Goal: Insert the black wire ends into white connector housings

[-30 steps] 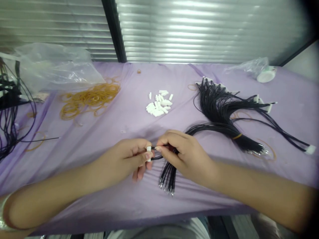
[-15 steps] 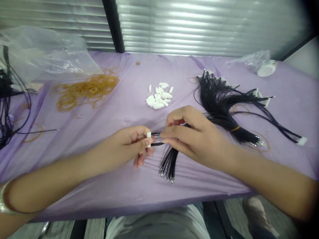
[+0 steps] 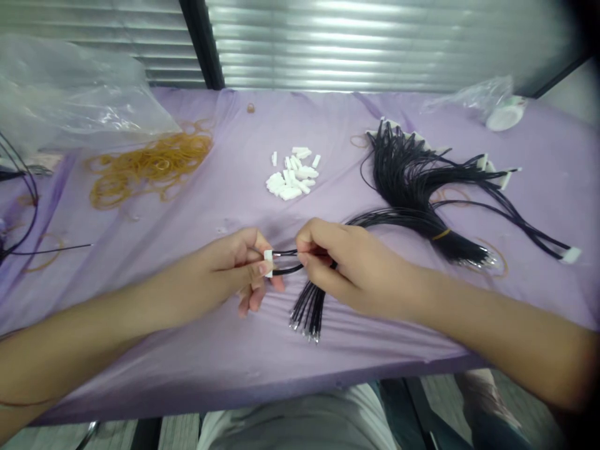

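Note:
Between the thumb and fingers of my left hand (image 3: 234, 265) is a small white connector housing (image 3: 269, 263), held upright. Black wires (image 3: 287, 271) run from its right side toward my right hand (image 3: 344, 259). My right hand is closed in a pinch on a black wire (image 3: 285, 254) whose silvery tip lies close to the housing; whether the tip touches it I cannot tell. Below my right hand a bundle of black wires (image 3: 310, 306) with bare metal terminals fans out on the table. Part of that bundle is hidden behind my fingers.
Loose white connector housings (image 3: 290, 178) lie in a pile beyond my hands. Tan rubber bands (image 3: 154, 159) and a clear plastic bag (image 3: 79, 94) are at left. Black wire bundles (image 3: 407, 169) with white connectors spread across the right, near a white roll (image 3: 506, 115). Purple sheeting (image 3: 197, 356) covers the table.
My right fingers have closed into a tighter pinch on a wire, and its metal tip now shows near the housing. The view has shifted slightly; my left hand keeps its hold.

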`<state>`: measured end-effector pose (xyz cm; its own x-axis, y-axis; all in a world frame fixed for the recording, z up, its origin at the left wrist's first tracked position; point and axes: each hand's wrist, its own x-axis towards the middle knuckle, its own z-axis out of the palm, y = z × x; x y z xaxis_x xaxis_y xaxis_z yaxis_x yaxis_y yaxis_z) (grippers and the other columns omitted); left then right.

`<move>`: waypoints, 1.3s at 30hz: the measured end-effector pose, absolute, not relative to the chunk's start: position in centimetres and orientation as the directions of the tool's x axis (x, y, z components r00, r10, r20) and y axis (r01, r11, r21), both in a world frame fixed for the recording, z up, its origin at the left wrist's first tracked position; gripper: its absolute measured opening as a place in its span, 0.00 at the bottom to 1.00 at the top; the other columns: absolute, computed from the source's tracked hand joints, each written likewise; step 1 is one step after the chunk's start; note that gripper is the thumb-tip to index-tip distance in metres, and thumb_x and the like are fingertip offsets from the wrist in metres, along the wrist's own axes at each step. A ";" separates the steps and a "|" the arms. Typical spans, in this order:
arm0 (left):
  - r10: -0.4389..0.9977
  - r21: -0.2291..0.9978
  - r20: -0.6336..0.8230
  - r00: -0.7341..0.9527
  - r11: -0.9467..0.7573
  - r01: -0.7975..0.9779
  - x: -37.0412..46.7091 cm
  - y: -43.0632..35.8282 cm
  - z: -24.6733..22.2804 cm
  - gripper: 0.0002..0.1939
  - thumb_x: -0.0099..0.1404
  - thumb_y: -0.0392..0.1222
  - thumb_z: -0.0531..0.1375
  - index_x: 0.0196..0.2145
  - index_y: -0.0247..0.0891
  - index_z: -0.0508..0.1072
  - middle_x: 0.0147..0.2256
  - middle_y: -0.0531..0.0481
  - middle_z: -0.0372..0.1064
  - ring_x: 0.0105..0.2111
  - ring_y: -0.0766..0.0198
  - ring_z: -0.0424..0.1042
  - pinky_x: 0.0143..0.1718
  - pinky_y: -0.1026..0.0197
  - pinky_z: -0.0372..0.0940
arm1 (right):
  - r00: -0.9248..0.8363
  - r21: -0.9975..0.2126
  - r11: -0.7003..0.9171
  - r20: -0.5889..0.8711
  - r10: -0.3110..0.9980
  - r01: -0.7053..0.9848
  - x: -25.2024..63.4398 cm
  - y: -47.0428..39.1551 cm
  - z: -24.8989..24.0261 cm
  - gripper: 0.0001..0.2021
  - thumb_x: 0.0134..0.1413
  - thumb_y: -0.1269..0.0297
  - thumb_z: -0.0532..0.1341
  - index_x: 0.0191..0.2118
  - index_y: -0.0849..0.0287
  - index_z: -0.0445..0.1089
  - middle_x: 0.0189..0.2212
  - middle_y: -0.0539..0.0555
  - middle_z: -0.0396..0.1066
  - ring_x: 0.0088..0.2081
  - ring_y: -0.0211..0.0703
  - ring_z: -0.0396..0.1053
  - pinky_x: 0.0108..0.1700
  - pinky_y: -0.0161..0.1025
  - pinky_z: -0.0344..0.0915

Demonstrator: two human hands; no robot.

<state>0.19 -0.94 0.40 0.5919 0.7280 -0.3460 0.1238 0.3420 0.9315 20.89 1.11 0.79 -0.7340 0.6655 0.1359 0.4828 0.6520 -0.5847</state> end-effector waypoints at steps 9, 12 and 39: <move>0.681 0.926 -0.340 0.648 0.363 0.104 0.0 -0.4 0.1 0.05 0.64 0.35 0.51 0.34 0.34 0.54 0.32 0.50 0.69 0.20 0.73 0.67 0.18 0.69 0.64 | -0.643 -0.582 0.631 0.227 0.732 0.513 20.0 0.9 -0.7 0.10 0.55 0.64 0.51 0.35 0.67 0.63 0.29 0.46 0.61 0.28 0.18 0.52 0.32 0.21 0.45; 0.679 0.920 -0.352 0.645 0.377 0.106 0.0 -0.4 0.1 0.06 0.64 0.36 0.51 0.34 0.34 0.54 0.31 0.51 0.69 0.20 0.73 0.67 0.18 0.70 0.64 | -0.626 -0.587 0.617 0.226 0.746 0.524 20.0 0.9 -0.8 0.10 0.54 0.64 0.52 0.35 0.67 0.64 0.29 0.46 0.61 0.27 0.17 0.53 0.32 0.21 0.45; 0.700 0.915 -0.326 0.636 0.404 0.024 0.0 -0.9 -0.3 0.11 0.62 0.41 0.55 0.34 0.35 0.53 0.28 0.52 0.65 0.20 0.72 0.66 0.18 0.71 0.62 | -0.661 -0.260 0.840 0.525 0.537 0.476 20.5 1.4 -1.2 0.20 0.51 0.56 0.57 0.44 0.67 0.62 0.45 0.54 0.58 0.50 0.31 0.55 0.53 0.31 0.56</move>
